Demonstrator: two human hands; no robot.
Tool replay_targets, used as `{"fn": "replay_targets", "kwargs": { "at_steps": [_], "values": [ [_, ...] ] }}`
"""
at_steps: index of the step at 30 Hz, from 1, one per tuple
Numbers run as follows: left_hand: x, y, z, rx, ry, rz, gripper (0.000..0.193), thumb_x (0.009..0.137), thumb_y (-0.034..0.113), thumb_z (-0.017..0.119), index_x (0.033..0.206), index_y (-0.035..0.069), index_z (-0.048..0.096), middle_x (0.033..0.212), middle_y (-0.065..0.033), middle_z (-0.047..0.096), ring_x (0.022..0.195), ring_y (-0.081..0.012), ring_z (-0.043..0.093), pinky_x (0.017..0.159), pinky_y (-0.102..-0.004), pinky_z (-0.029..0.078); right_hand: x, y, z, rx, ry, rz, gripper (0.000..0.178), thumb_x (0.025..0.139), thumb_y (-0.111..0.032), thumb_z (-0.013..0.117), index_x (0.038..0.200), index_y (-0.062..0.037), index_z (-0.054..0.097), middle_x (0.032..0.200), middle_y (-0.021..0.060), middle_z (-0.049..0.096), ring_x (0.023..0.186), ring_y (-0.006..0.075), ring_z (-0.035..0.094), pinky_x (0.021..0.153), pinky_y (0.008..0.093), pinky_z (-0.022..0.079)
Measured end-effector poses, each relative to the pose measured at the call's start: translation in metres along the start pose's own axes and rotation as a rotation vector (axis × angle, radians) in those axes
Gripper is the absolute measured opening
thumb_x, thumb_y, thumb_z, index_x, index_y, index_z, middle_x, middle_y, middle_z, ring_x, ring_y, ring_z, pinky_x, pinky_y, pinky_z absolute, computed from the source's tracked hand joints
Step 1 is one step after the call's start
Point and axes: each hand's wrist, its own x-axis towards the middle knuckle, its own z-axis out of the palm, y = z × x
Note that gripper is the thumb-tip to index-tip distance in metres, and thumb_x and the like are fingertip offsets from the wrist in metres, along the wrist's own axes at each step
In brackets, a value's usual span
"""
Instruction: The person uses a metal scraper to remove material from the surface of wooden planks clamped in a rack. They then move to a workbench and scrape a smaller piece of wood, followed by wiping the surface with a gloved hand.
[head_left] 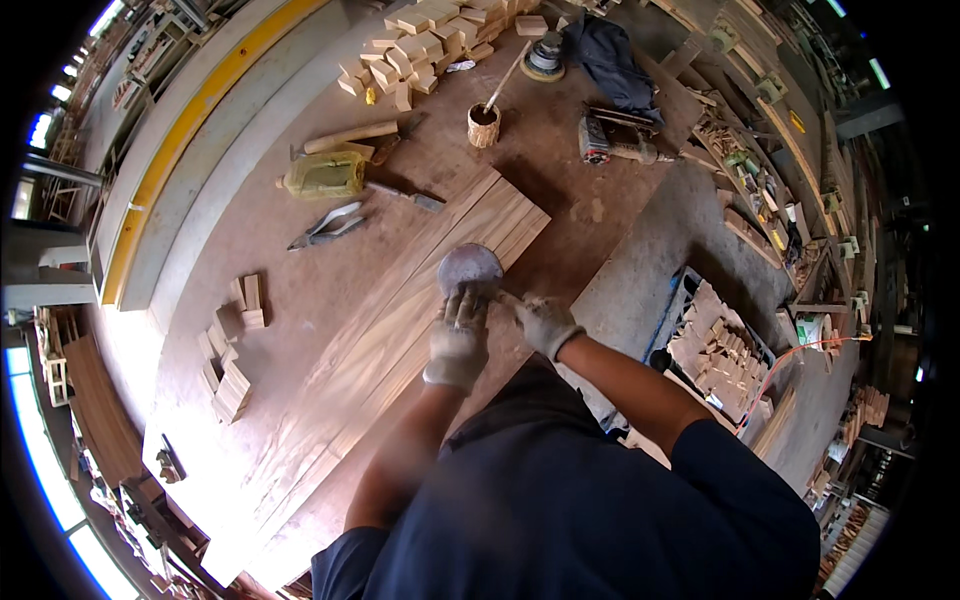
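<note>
A round grey-purple sanding disc (470,268) is held just above long wooden boards (400,318), which lie side by side on a brown worktable. My left hand (459,335), in a pale work glove, has its fingers pressed together over the disc's near edge. My right hand (545,322), gloved too, is closed, with a fingertip reaching the disc's lower right edge. Its other fingers are curled and partly hidden. The disc's underside does not show. The boards run from the upper middle down to the lower left.
Beyond the boards stand a brush pot (484,126), a sander (543,58) and a red-and-grey power tool (594,142). Pliers (330,226), a chisel (408,195), a hammer (350,137) and a yellowish bottle (325,175) lie left. Wood blocks (420,45) are piled far off; a crate (720,345) stands right.
</note>
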Motion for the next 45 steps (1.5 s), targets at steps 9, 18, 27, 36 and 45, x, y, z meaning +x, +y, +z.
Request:
{"fn": "replay_targets", "kwargs": {
  "at_steps": [9, 18, 27, 36, 45],
  "values": [
    [0.002, 0.002, -0.001, -0.030, -0.012, -0.011, 0.062, 0.090, 0.014, 0.074, 0.150, 0.008, 0.061, 0.164, -0.0180, 0.051, 0.151, -0.0411, 0.046, 0.124, -0.0552, 0.040, -0.003, 0.004, 0.012, -0.005, 0.136, -0.038, 0.067, 0.098, -0.011, 0.055, 0.162, -0.0296, 0.053, 0.098, 0.0160, 0.076, 0.089, 0.0392, 0.074, 0.080, 0.0524, 0.059],
    [0.003, 0.000, 0.001, -0.006, 0.017, 0.003, 0.063, 0.087, 0.015, 0.078, 0.148, 0.008, 0.062, 0.163, -0.0186, 0.051, 0.151, -0.0429, 0.045, 0.121, -0.0539, 0.043, -0.002, 0.007, 0.003, -0.032, 0.105, -0.023, 0.070, 0.098, -0.010, 0.053, 0.165, -0.0287, 0.048, 0.090, 0.0178, 0.072, 0.081, 0.0379, 0.073, 0.077, 0.0513, 0.059],
    [0.001, -0.001, 0.006, 0.008, 0.001, -0.023, 0.065, 0.087, 0.016, 0.078, 0.150, 0.010, 0.061, 0.163, -0.0192, 0.051, 0.152, -0.0425, 0.045, 0.123, -0.0536, 0.041, 0.001, 0.003, 0.004, -0.076, 0.002, -0.092, 0.068, 0.099, -0.011, 0.052, 0.165, -0.0283, 0.049, 0.095, 0.0205, 0.074, 0.089, 0.0399, 0.075, 0.080, 0.0532, 0.060],
    [0.001, -0.001, 0.003, -0.016, 0.011, -0.007, 0.067, 0.087, 0.015, 0.079, 0.152, 0.009, 0.059, 0.163, -0.0186, 0.051, 0.151, -0.0426, 0.046, 0.123, -0.0541, 0.040, -0.006, -0.022, -0.012, -0.024, -0.056, 0.028, 0.069, 0.098, -0.009, 0.057, 0.163, -0.0298, 0.049, 0.100, 0.0180, 0.076, 0.084, 0.0394, 0.075, 0.076, 0.0502, 0.061],
    [0.004, -0.002, 0.005, 0.031, -0.032, 0.019, 0.067, 0.088, 0.016, 0.078, 0.151, 0.008, 0.060, 0.164, -0.0183, 0.050, 0.152, -0.0412, 0.044, 0.124, -0.0552, 0.039, -0.002, 0.001, 0.021, 0.003, 0.167, -0.046, 0.069, 0.096, -0.009, 0.058, 0.162, -0.0272, 0.052, 0.093, 0.0196, 0.073, 0.081, 0.0379, 0.074, 0.079, 0.0506, 0.060]
  ]
}}
